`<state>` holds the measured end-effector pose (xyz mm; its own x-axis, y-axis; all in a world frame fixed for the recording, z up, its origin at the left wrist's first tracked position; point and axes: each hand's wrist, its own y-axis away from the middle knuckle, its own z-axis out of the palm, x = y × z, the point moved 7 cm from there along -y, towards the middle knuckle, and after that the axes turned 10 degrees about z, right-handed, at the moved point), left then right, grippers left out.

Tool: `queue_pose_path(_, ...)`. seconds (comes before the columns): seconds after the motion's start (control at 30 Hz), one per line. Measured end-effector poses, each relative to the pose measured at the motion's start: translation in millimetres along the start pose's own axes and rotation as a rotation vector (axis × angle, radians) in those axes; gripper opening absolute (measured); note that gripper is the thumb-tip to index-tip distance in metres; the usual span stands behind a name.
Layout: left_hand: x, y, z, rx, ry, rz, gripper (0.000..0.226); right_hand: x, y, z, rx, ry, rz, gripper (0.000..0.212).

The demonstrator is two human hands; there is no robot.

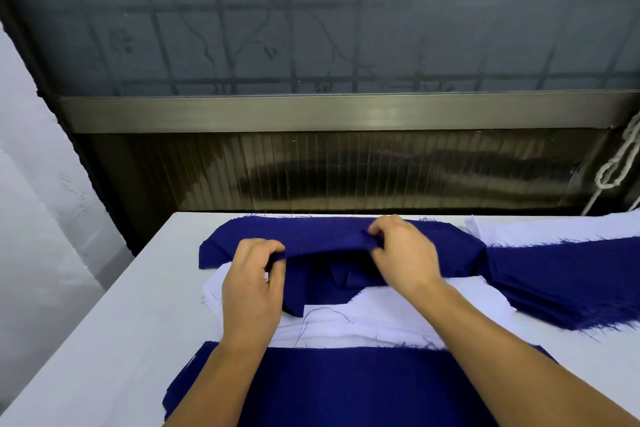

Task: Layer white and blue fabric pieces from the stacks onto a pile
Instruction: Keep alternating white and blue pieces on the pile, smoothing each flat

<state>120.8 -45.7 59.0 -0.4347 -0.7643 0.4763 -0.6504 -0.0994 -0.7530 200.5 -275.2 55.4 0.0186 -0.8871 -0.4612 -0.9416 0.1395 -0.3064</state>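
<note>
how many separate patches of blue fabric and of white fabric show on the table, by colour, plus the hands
Dark blue fabric areas: 3 (lifted blue piece pinched by both hands, frayed blue stack on the right, near blue pile)
White fabric areas: 2 (middle white layer, far right white stack)
Hands: 2 (left hand, right hand)
Total: 7

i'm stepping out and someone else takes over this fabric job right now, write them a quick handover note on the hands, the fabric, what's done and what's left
Left hand and right hand each pinch the near edge of one blue piece, lifted over a white piece at the middle of the table.
Blue stack lies to the right with white fabric behind it; more blue fabric lies nearest you.
Done: blue piece picked up.
Left: lay it flat and squared, then carry on alternating white and blue.
</note>
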Motion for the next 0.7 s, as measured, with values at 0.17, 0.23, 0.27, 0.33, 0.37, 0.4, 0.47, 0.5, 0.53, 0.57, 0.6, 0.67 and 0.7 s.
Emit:
queue_pose_path(0.17, -4.8, -3.5, -1.4, -0.032, -0.073, 0.025, 0.039, 52.2, -18.2, -28.9, 0.083, 0.022, 0.139, 0.019)
queue_pose_path(0.23, -7.4, -4.3, -1.0, -0.037, -0.091, 0.018, 0.04, 61.5, -22.0, -53.2, 0.193, -0.022, 0.126, 0.016)
queue_pose_path(0.27, -10.1, -4.4, -2.3, -0.034, -0.093, -0.001, 0.039, 61.3, -21.9, -65.2, 0.241, -0.049, 0.098, 0.015)
queue_pose_path(0.33, -14.3, -5.3, -7.0, -0.023, -0.098, -0.03, 0.035, 56.8, -16.2, -86.6, 0.295, -0.116, 0.038, 0.017)
queue_pose_path(0.37, -15.5, -6.2, -11.3, -0.01, -0.108, -0.037, 0.032, 54.0, -11.2, -95.9, 0.301, -0.139, 0.01, 0.018)
queue_pose_path(0.4, -15.5, -8.0, -16.1, 0.009, -0.121, -0.042, 0.029, 51.9, -4.6, -105.9, 0.306, -0.157, -0.013, 0.019)
queue_pose_path(0.47, -15.2, -11.3, -28.3, 0.053, -0.118, -0.068, 0.025, 54.5, 11.5, -125.4, 0.304, -0.207, -0.025, 0.022)
queue_pose_path(0.5, -14.3, -11.6, -34.9, 0.067, -0.092, -0.088, 0.024, 58.7, 20.9, -133.9, 0.287, -0.235, -0.019, 0.025)
queue_pose_path(0.53, -13.0, -10.2, -42.2, 0.08, -0.046, -0.107, 0.024, 64.6, 31.2, -140.4, 0.255, -0.257, -0.008, 0.03)
queue_pose_path(0.57, -9.9, -7.9, -50.2, 0.092, 0.015, -0.117, 0.027, 72.0, 42.0, -145.0, 0.213, -0.27, 0.002, 0.032)
queue_pose_path(0.6, -6.2, -4.4, -58.2, 0.085, 0.074, -0.115, 0.031, 79.8, 53.0, -146.5, 0.161, -0.273, 0.007, 0.033)
queue_pose_path(0.67, 5.5, 5.5, -71.4, -0.003, 0.109, -0.039, 0.035, 97.5, 77.2, -144.7, 0.054, -0.244, -0.002, 0.037)
queue_pose_path(0.7, 11.5, 10.0, -76.1, -0.075, 0.093, 0.016, 0.036, 107.0, 88.0, -141.5, -0.003, -0.217, -0.008, 0.037)
